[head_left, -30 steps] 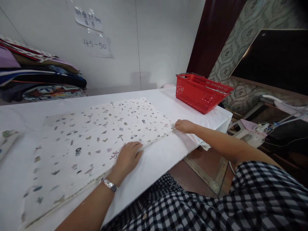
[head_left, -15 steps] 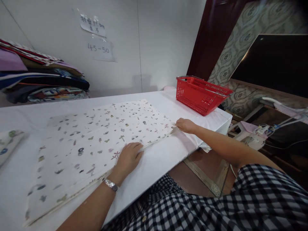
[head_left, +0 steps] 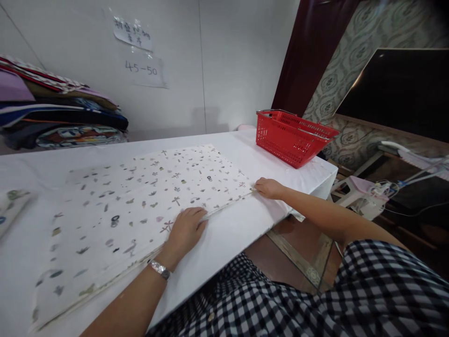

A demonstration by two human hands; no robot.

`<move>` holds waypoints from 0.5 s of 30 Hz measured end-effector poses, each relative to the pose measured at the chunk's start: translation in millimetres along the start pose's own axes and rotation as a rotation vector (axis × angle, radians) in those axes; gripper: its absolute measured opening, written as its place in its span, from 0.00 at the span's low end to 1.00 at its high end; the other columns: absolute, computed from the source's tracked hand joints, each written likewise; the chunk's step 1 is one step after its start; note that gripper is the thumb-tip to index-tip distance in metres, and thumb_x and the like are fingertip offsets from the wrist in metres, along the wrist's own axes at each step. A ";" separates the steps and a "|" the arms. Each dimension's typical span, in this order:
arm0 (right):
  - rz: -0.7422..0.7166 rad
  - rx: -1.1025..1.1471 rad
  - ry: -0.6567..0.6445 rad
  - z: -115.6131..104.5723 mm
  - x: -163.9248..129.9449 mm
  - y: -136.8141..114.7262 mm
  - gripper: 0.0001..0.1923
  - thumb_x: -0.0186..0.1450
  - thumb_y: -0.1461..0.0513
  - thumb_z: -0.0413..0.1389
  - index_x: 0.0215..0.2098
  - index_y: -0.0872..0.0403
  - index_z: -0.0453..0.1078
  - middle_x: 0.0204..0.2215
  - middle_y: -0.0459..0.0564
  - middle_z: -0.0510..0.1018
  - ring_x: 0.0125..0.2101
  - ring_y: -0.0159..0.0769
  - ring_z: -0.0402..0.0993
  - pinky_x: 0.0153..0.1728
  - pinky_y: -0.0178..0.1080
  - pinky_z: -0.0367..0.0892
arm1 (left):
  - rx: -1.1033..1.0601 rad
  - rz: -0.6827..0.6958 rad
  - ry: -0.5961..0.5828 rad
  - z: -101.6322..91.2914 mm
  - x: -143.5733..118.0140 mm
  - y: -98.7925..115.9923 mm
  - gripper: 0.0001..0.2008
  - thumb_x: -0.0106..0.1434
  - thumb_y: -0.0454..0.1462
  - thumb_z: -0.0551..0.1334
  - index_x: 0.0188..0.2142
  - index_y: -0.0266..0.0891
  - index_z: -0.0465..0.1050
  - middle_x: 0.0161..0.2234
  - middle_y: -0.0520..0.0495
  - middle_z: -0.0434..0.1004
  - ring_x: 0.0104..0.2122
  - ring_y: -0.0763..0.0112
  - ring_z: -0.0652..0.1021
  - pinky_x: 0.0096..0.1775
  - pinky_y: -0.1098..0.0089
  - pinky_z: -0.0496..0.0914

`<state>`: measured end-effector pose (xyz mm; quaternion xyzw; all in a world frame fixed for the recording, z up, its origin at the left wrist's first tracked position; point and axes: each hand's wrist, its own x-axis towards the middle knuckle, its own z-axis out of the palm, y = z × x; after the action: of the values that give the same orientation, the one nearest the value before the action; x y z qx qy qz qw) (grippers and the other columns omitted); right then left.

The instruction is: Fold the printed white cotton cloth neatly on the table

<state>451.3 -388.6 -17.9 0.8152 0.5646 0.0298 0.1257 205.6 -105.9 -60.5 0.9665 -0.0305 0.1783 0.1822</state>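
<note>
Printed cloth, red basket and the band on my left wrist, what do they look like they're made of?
Printed cloth: matte fabric, perhaps cotton or a blend; thin layers show along its near edge.
Red basket: smooth plastic, slightly glossy, judging by its even color and slotted walls.
Band: probably polished, silver-toned metal, from its bright glints, but too small to be sure.

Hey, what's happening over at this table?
A person is handling a printed cloth spread flat on a white-covered table. The left hand rests on its near edge, where layers show; the right hand is at its near right corner. A red basket stands toward the table's far right end, and stacked fabrics sit at the far left.
</note>
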 end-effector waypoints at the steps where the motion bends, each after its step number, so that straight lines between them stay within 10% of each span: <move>1: 0.016 -0.011 -0.004 0.1 1.3 -1.6 0.08 0.64 0.66 0.49 0.38 0.58 0.69 0.39 0.56 0.73 0.42 0.39 0.64 0.40 0.38 0.60 | 0.004 -0.002 -0.002 0.0 0.1 0.0 0.15 0.63 0.39 0.54 0.45 0.39 0.74 0.47 0.42 0.75 0.48 0.56 0.72 0.52 0.52 0.66; 15: 0.232 -0.096 0.122 7.3 -4.2 26.9 0.13 0.64 0.67 0.46 0.40 0.59 0.71 0.40 0.60 0.73 0.41 0.42 0.65 0.38 0.39 0.59 | 0.081 -0.014 -0.005 -2.6 -3.5 1.8 0.15 0.63 0.37 0.54 0.47 0.38 0.72 0.48 0.41 0.74 0.49 0.55 0.71 0.50 0.53 0.66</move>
<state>475.8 -402.7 -18.1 0.8648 0.4709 0.1206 0.1259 201.2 -106.7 -58.9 0.9737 -0.0168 0.1754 0.1441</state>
